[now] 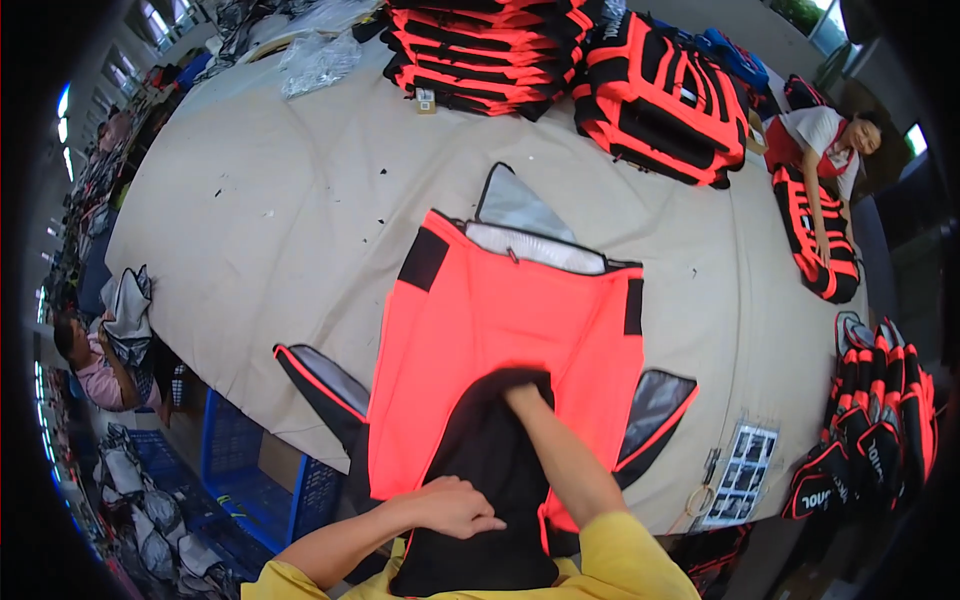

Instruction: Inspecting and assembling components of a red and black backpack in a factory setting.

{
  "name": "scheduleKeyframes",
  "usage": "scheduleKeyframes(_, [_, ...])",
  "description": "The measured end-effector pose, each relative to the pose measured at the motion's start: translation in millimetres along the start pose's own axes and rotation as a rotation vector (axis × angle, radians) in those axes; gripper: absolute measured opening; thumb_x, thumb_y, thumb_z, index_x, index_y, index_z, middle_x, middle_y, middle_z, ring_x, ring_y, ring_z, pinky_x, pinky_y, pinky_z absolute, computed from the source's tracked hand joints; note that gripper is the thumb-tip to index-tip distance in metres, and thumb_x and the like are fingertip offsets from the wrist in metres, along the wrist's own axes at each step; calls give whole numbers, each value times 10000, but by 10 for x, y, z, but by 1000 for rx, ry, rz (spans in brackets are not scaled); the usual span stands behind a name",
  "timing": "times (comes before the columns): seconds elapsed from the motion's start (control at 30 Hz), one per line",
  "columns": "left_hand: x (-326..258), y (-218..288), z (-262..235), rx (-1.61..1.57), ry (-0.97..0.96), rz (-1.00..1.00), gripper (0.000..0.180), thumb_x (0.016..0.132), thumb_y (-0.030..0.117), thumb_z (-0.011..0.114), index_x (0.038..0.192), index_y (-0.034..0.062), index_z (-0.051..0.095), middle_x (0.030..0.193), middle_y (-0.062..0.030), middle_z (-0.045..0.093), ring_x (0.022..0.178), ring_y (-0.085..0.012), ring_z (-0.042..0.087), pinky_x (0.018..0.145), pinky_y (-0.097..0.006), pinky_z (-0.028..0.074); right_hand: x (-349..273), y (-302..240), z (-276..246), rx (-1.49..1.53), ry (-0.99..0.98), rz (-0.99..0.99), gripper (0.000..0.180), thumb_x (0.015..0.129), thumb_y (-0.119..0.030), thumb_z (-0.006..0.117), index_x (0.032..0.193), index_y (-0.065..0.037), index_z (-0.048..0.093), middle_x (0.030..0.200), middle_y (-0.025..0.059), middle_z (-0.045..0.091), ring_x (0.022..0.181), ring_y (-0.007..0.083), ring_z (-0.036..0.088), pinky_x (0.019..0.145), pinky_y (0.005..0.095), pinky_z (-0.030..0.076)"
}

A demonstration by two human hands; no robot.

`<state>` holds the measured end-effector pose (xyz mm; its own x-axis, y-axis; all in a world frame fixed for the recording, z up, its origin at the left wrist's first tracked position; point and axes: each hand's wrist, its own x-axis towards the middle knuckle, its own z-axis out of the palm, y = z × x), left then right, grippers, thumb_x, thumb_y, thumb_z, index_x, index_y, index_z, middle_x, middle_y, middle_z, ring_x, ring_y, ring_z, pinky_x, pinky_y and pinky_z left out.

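A large bag (500,320), bright coral-red with black panels, lies in front of me with its near end against my body. Its far end has a zipper opening with silvery lining, and grey-lined flaps stick out at both sides. My left hand (462,508) is on the black fabric (470,470) of the bag, fingers curled in against it. Reaching under the black edge of the bag's middle opening, my right hand (518,396) is mostly hidden, so its fingers do not show.
The table (280,220) has a pale cloth cover. Folded bags (490,50) are stacked at the back, beside another bag pile (660,100). More bags (870,420) stand at right, near a printed sheet (742,475). Co-workers are at the far right and left. A blue crate (250,470) stands lower left.
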<state>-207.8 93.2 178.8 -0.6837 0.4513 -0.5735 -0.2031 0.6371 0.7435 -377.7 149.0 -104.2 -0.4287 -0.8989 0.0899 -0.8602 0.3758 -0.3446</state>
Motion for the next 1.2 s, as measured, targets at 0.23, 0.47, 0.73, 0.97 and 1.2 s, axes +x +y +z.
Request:
scheduleKeyframes(0.23, [612, -442, -800, 51, 952, -31, 278, 1021, 342, 656, 1053, 82, 748, 994, -124, 744, 937, -336, 730, 815, -474, 582, -428, -154, -1163, 219, -758, 152, 282, 996, -198, 556, 1080, -62, 789, 1067, 194, 792, 950, 354, 792, 812, 517, 633])
scheduleKeyframes(0.47, [1489, -1896, -1009, 537, 1106, -221, 630, 1014, 486, 622, 1543, 144, 582, 1699, -183, 385, 1597, -412, 290, 1262, -670, 209, 460, 285, -2366, 791, -390, 628, 377, 1064, -370, 660, 1175, -13, 710, 1074, 215, 767, 1050, 343, 756, 887, 453, 589])
scheduleKeyframes(0.73, [1680, -2117, -886, 504, 1071, -217, 712, 978, 543, 640, 1585, 184, 538, 1721, -161, 359, 1620, -401, 245, 1287, -666, 143, 1682, 505, -1185, -69, 173, 377, 494, 1020, -451, 689, 1207, 2, 630, 1055, 170, 660, 884, 371, 714, 769, 503, 593])
scheduleKeyframes(0.97, [1639, -2066, -912, 526, 1112, -190, 738, 940, 530, 705, 1566, 169, 556, 1713, -156, 373, 1610, -405, 273, 1277, -675, 175, 1344, 1202, -1001, -271, 332, 206, 220, 1051, -280, 597, 1001, -66, 602, 1048, 159, 664, 798, 384, 725, 603, 490, 573])
scheduleKeyframes(1.2, [1538, -2006, -965, 465, 1085, -178, 681, 973, 501, 686, 1536, 135, 578, 1682, -190, 406, 1576, -426, 330, 1251, -682, 223, 1376, 915, -1633, 63, 148, 558, 325, 1025, -342, 674, 1146, -43, 633, 1110, 160, 640, 1031, 384, 691, 758, 493, 587])
